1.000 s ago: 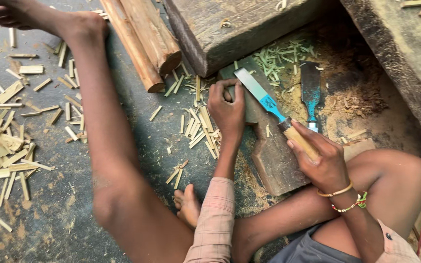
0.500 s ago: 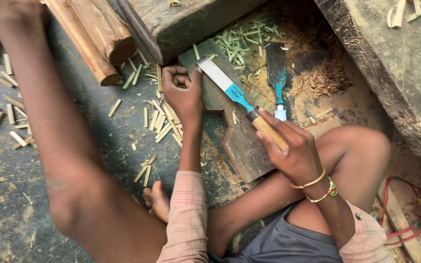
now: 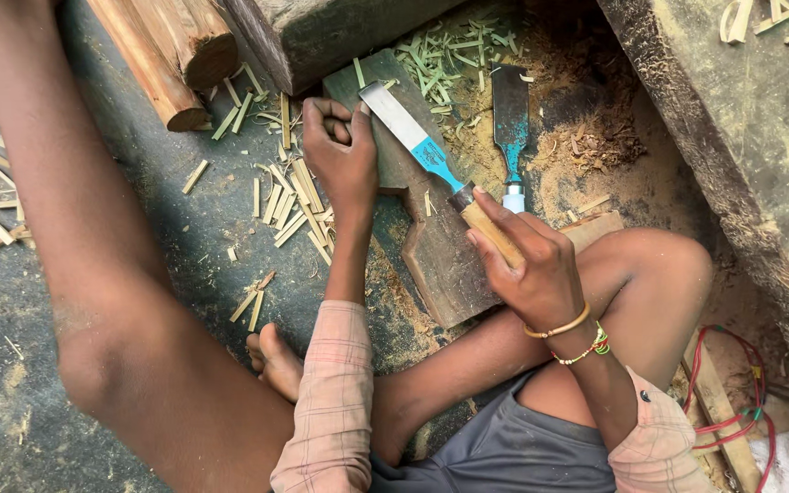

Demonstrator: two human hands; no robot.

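Observation:
I sit on the ground with my legs bent. My right hand (image 3: 530, 265) grips the wooden handle of a wide chisel (image 3: 410, 134) with a blue band; its steel blade points up-left. My left hand (image 3: 341, 157) is curled shut on a small stick, holding it against the chisel's blade tip. Both rest over a dark wooden board (image 3: 445, 256) that lies on the ground between my legs. A second blue chisel (image 3: 510, 123) lies flat to the right of the board.
Short cut sticks (image 3: 292, 208) lie scattered left of the board, and thin green slivers (image 3: 449, 55) above it. Two round logs (image 3: 180, 59) and a thick beam (image 3: 321, 32) lie at the top. A rough plank (image 3: 741, 146) runs down the right. Red wire (image 3: 732, 402) lies at lower right.
The view has shifted, so everything sits lower and left in frame. My hands keep the same grip on chisel and stick; the blade stays at the stick.

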